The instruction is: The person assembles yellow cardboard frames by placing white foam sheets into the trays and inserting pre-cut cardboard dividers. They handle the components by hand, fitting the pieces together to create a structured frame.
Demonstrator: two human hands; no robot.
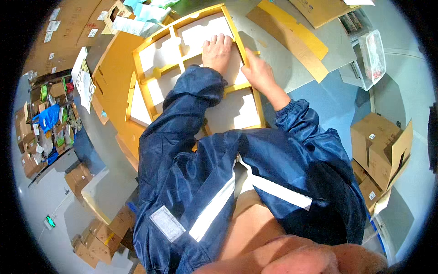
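A shallow yellow tray (222, 89) with white-bottomed compartments and yellow dividers lies tilted on the grey table in front of me. My left hand (216, 55) rests over the compartments in its upper middle, fingers stretched forward and side by side, with nothing visible in them. At the tray's right wall, my right hand (261, 74) grips the outer edge with the thumb on the near side; some of its fingers are hidden. My left sleeve covers part of the compartments, and my jacket hides the tray's lower edge.
Flat brown cardboard (114, 59) lies left of the tray, and a yellow-brown cardboard strip (292, 39) to its right. Light-blue plastic wrapping (148, 13) lies beyond. A clear plastic bin (373, 59) hangs by the table's right end; an open carton (376, 144) stands lower right.
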